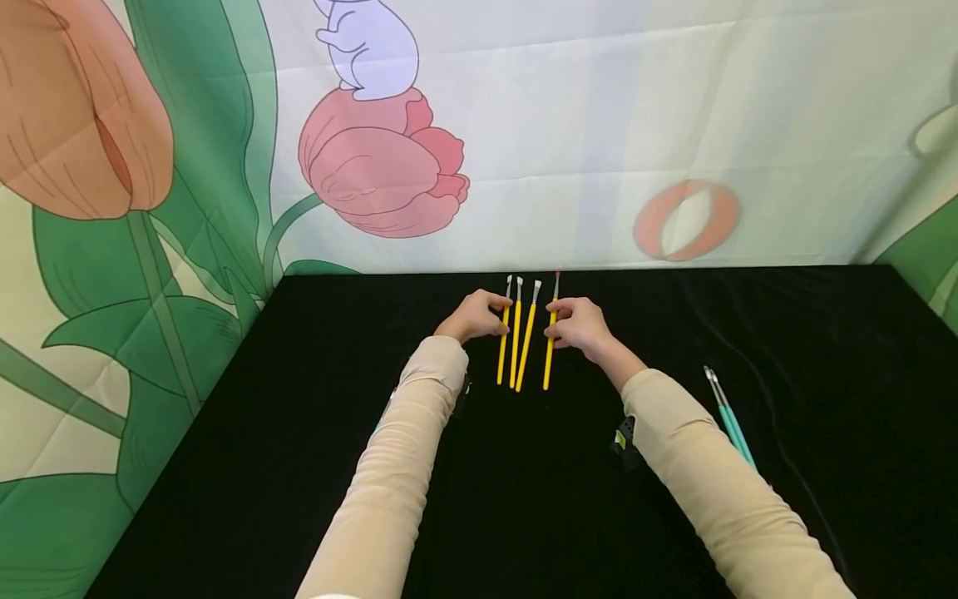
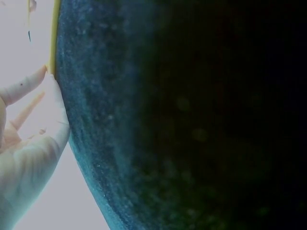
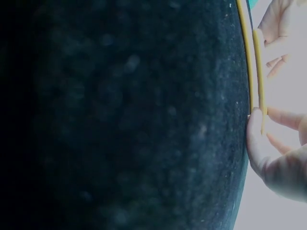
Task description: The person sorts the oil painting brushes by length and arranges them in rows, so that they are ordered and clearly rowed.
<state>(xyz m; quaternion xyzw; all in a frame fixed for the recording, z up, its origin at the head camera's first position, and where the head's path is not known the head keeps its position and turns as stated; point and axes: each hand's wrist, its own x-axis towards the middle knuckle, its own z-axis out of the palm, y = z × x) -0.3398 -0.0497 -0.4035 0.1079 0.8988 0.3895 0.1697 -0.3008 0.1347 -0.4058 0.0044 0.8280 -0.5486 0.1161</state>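
Note:
Several yellow-handled paintbrushes lie with their bristles toward the back of the black table. My left hand [image 1: 479, 314] pinches the handle of the leftmost paintbrush [image 1: 502, 358] between thumb and fingers; the left wrist view shows the fingertips meeting at its yellow handle [image 2: 53, 38]. On the other side, my right hand [image 1: 580, 324] pinches the rightmost paintbrush [image 1: 549, 364], which has a reddish tip and stands apart from the others. Between the hands lie two more paintbrushes with pale flat bristles, one nearly straight [image 1: 515, 349] and one slanted [image 1: 526, 341], their lower ends close together.
Teal-handled tools [image 1: 735, 428] with metallic ends lie at the right, partly hidden by my right sleeve [image 1: 718, 466]. A black cloth [image 1: 524, 499] covers the table. Behind its far edge hangs a printed curtain [image 1: 554, 150] with tulips.

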